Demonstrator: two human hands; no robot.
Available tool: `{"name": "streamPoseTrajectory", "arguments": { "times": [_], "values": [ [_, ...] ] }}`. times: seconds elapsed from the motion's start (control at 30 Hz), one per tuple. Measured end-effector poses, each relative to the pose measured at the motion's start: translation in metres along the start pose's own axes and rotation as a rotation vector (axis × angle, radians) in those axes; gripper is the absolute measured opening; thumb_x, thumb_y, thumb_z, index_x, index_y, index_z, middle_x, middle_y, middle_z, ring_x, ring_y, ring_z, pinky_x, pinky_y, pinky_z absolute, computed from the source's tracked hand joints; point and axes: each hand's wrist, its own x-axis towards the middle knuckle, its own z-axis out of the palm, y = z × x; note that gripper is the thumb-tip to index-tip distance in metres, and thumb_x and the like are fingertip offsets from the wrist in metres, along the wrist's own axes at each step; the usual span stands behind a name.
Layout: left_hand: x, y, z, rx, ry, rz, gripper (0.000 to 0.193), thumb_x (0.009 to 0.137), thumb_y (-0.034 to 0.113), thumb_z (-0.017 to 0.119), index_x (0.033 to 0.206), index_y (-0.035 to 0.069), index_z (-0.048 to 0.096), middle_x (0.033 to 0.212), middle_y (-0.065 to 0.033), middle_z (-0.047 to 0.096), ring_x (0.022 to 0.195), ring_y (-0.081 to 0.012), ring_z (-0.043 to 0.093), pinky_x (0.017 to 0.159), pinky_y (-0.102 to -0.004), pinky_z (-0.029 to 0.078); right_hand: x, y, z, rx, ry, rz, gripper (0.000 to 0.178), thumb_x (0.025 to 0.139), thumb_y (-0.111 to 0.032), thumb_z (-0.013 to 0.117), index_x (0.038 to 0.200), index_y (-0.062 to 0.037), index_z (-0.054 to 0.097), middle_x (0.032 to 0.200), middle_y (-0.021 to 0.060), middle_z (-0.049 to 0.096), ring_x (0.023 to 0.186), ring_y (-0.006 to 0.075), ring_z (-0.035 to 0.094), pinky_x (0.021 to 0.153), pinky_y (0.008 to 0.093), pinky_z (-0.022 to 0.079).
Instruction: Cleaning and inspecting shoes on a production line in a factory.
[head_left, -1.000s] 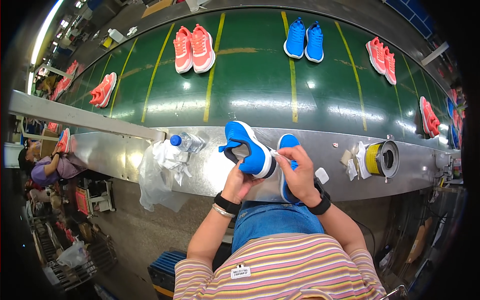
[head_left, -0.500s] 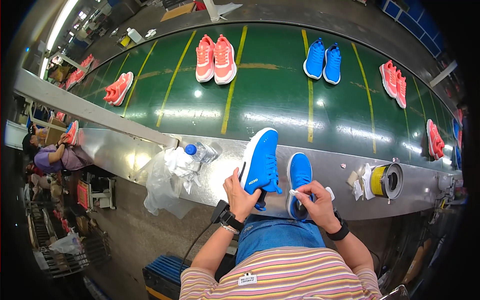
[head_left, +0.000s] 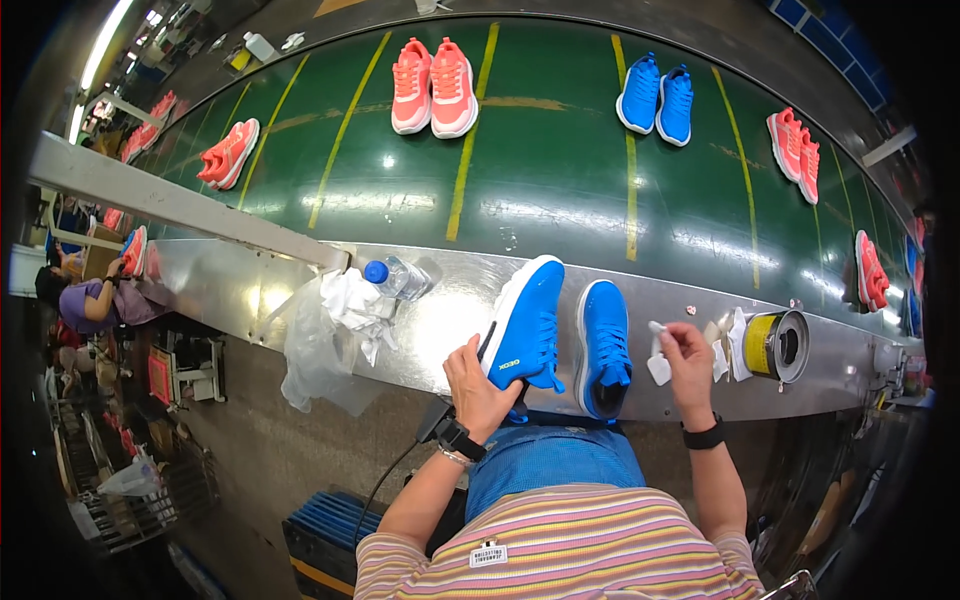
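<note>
My left hand (head_left: 480, 388) grips a blue sneaker (head_left: 532, 315) by its heel end, tilted so the white sole side shows. Its mate, another blue sneaker (head_left: 602, 335), rests on the metal bench right beside it, toe pointing away from me. Over the bench to the right of the shoes, my right hand (head_left: 692, 362) pinches a small white wad (head_left: 656, 327) between thumb and fingers; I cannot make out its material. Just below those fingers is a flat white piece (head_left: 659, 370). Beyond it, white scraps (head_left: 736, 345) lean by an open tin with a yellow label (head_left: 764, 346).
Across the bench runs a green conveyor belt (head_left: 400, 200) with yellow lines, carrying coral sneakers (head_left: 432, 90) and blue sneakers (head_left: 655, 98). On the left are a blue-capped bottle (head_left: 402, 278), crumpled white paper (head_left: 352, 305) and a metal bar (head_left: 190, 205). A co-worker (head_left: 95, 300) holds a shoe farther left.
My right hand has moved right, away from the standing blue shoe, with the white wad still in its fingers. My left hand keeps its hold. The view has shifted slightly.
</note>
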Motion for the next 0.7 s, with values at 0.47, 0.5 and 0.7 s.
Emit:
{"name": "streamPoseTrajectory", "arguments": {
  "times": [0.47,0.5,0.7],
  "values": [
    [-0.025,0.000,-0.002,-0.054,-0.037,-0.018,0.083,0.054,0.016,0.075,0.125,-0.001,0.036,0.107,-0.0196,0.040,0.102,-0.0352,0.038,0.091,-0.0445,0.032,-0.003,-0.038,0.112,-0.337,-0.298,-0.415,0.010,0.074,-0.011,0.068,0.081,-0.0064,0.064,0.104,0.0114,0.055,0.103,0.0285,0.047,0.089,0.0373,0.036],
    [-0.027,0.001,-0.003,-0.061,-0.039,-0.018,0.083,0.053,0.015,0.075,0.124,-0.001,0.036,0.108,-0.0196,0.041,0.102,-0.0351,0.038,0.091,-0.0445,0.033,-0.004,-0.036,0.119,-0.385,-0.269,-0.549,0.011,0.073,-0.012,0.069,0.081,-0.0070,0.064,0.109,0.0128,0.053,0.108,0.0306,0.045,0.092,0.0398,0.034],
    [-0.033,0.011,-0.008,-0.017,0.031,0.085,0.077,0.052,0.013,0.075,0.120,-0.001,0.041,0.107,-0.0205,0.045,0.101,-0.0366,0.042,0.089,-0.0439,0.035,-0.008,-0.028,0.150,-0.495,-0.309,-0.662,0.010,0.069,-0.010,0.067,0.076,-0.0071,0.061,0.118,0.0152,0.047,0.122,0.0356,0.036,0.102,0.0518,0.021]
  ]
}}
